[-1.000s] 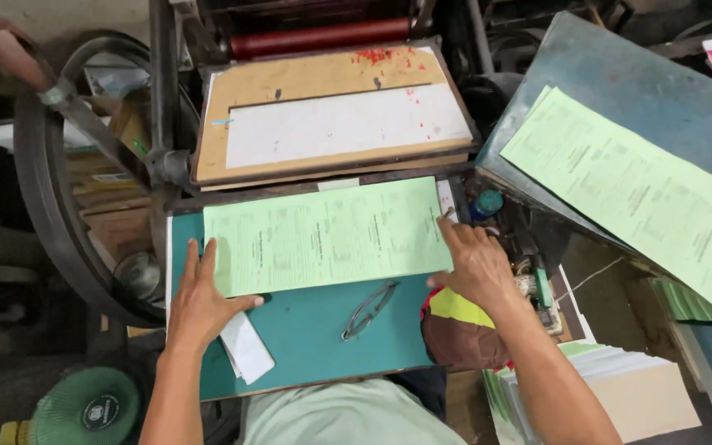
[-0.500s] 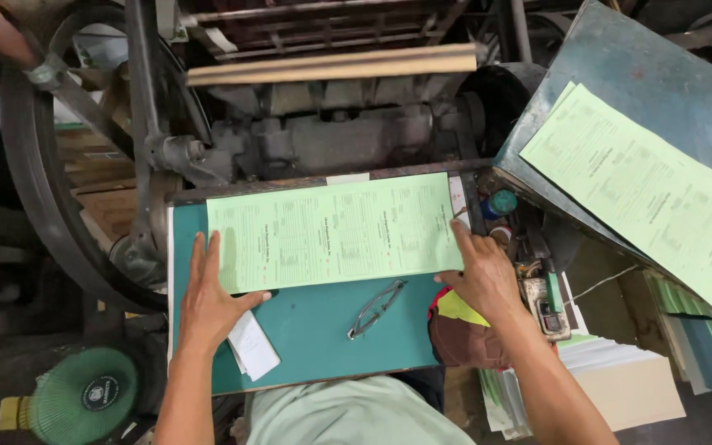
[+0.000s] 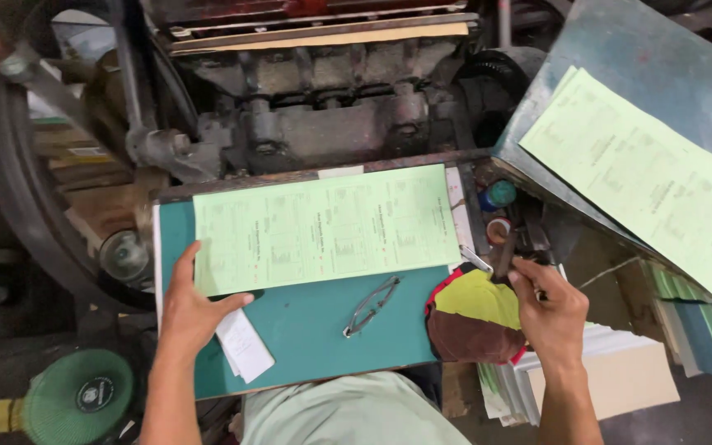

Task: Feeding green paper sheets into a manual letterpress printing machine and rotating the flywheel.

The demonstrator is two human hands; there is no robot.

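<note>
The left hand (image 3: pixel 187 309) lies flat, fingers spread, pressing the lower-left corner of the pale green printed paper sheet (image 3: pixel 323 227) on the teal board (image 3: pixel 323 330); bent wire spectacles (image 3: pixel 371 305) rest just below the sheet; the right hand (image 3: pixel 547 309) pinches what seems a small dark tool (image 3: pixel 506 257) beside the multicoloured cloth (image 3: pixel 475 317).

Right hand (image 3: pixel 547 311) gone off the green sheet (image 3: pixel 323 227), now pinching a small dark tool (image 3: pixel 505 254) beside the board
</note>
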